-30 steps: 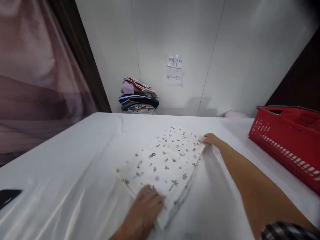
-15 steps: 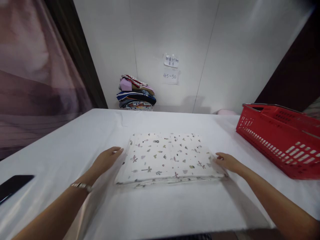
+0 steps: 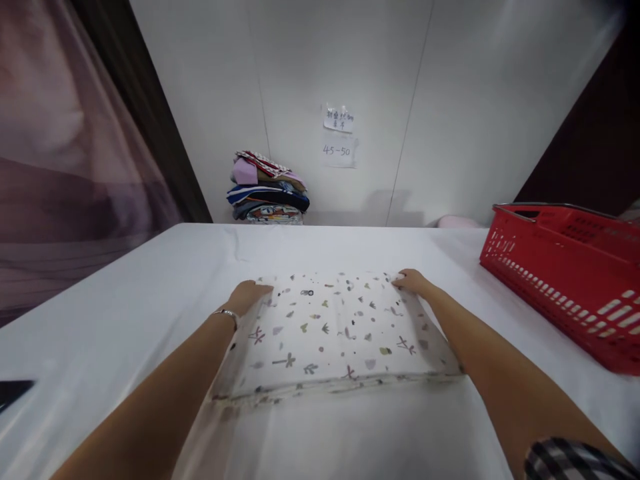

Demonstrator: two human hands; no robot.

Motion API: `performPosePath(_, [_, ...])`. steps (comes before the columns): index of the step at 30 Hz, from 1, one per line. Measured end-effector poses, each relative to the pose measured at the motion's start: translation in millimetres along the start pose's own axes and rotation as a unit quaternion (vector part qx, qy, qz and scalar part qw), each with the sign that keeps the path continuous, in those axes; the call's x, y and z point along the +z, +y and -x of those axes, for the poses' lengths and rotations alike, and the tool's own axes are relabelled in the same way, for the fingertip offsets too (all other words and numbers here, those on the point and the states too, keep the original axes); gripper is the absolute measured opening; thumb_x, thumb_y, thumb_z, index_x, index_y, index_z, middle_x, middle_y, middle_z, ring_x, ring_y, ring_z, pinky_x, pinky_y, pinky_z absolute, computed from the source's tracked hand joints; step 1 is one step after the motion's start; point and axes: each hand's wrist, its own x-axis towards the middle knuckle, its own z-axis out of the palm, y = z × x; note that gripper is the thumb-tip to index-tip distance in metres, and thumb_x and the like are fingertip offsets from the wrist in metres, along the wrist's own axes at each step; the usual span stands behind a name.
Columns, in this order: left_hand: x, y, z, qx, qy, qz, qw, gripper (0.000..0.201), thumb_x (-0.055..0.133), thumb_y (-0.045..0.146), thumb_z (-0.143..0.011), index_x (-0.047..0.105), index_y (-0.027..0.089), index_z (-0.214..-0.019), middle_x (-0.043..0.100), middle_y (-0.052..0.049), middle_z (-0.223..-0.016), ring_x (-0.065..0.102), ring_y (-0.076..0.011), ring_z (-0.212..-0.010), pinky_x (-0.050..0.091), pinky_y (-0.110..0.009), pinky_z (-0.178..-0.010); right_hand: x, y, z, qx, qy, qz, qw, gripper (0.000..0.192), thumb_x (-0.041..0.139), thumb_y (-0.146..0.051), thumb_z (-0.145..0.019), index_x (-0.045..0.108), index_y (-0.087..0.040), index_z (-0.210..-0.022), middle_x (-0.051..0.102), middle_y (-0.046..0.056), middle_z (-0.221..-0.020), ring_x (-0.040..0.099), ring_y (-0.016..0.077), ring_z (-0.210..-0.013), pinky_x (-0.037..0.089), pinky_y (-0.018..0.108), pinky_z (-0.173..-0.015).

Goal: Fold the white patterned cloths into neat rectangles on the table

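Observation:
A folded white cloth with small printed plants and animals lies flat on the white table in front of me. At its far left corner is my left hand, thumb over the top and the other fingers largely hidden under or behind the edge. My right hand pinches the far right corner between thumb and fingers. The layered folded edge of the cloth faces me.
A red plastic basket stands on the right. Behind the table's far edge rises a stack of folded fabrics. A dark phone-like object is cut off at the left. Paper notes hang on the wall.
Both hands have moved forward from beside the cloth to its far corners and closed on them. The cloth sits slightly nearer and larger in view, as the camera shifted a little.

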Motion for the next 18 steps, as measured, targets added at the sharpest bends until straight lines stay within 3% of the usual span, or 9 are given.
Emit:
performPosePath(3, [3.9,3,-3,0.027,-0.010,-0.028,0.999,0.032,0.063,0.038,-0.067,0.062,0.015,-0.089,0.068,-0.012,-0.090,0.063,-0.0302,-0.088,0.048,-0.033,-0.069,-1,7,2,-0.011,0.001,-0.014,1.000,0.022,0.068,-0.031,-0.066,0.067,-0.017,-0.083,0.069,0.005,-0.085,0.062,0.0205,-0.082,0.045,0.026,-0.068])
performPosePath(8, [1.0,21,-29,0.075,0.019,-0.051,0.996,0.037,0.054,0.043,-0.076,0.058,0.013,-0.098,0.065,-0.013,-0.098,0.061,-0.0271,-0.090,0.046,-0.032,-0.071,-4,11,-15,0.001,0.083,-0.036,0.996,0.031,0.061,-0.032,-0.071,0.061,-0.018,-0.097,0.065,0.004,-0.088,0.059,0.0178,-0.079,0.043,0.025,-0.066])
performPosePath(11, [5.6,39,-52,0.080,0.046,-0.057,0.994,0.042,0.054,0.044,-0.078,0.055,0.014,-0.107,0.064,-0.012,-0.104,0.060,-0.0269,-0.094,0.046,-0.033,-0.074,-3,9,-40,0.016,0.155,-0.072,0.985,0.041,0.060,-0.033,-0.072,0.058,-0.017,-0.110,0.065,0.006,-0.096,0.059,0.0194,-0.084,0.045,0.028,-0.073])
performPosePath(13, [15.5,46,-61,0.067,0.045,-0.072,0.994,0.052,0.057,0.044,-0.077,0.050,0.013,-0.118,0.062,-0.014,-0.114,0.059,-0.0289,-0.101,0.046,-0.035,-0.079,3,10,-52,0.019,0.165,-0.075,0.983,0.049,0.060,-0.032,-0.073,0.054,-0.016,-0.119,0.063,0.011,-0.108,0.059,0.0232,-0.094,0.045,0.033,-0.082])
performPosePath(16, [33.1,39,-61,0.092,0.054,-0.110,0.988,0.066,0.058,0.045,-0.077,0.041,0.011,-0.131,0.053,-0.019,-0.128,0.051,-0.0334,-0.116,0.044,-0.041,-0.090,13,18,-55,0.008,0.137,-0.068,0.988,0.050,0.061,-0.031,-0.073,0.056,-0.013,-0.119,0.059,0.016,-0.119,0.055,0.0284,-0.108,0.041,0.040,-0.094])
performPosePath(18, [38.9,24,-53,0.127,0.065,-0.108,0.984,0.065,0.055,0.044,-0.080,0.039,0.010,-0.134,0.048,-0.020,-0.134,0.047,-0.0332,-0.121,0.042,-0.042,-0.096,17,27,-46,-0.001,0.122,-0.076,0.990,0.047,0.061,-0.031,-0.074,0.059,-0.013,-0.117,0.060,0.015,-0.120,0.055,0.0267,-0.111,0.040,0.038,-0.096])
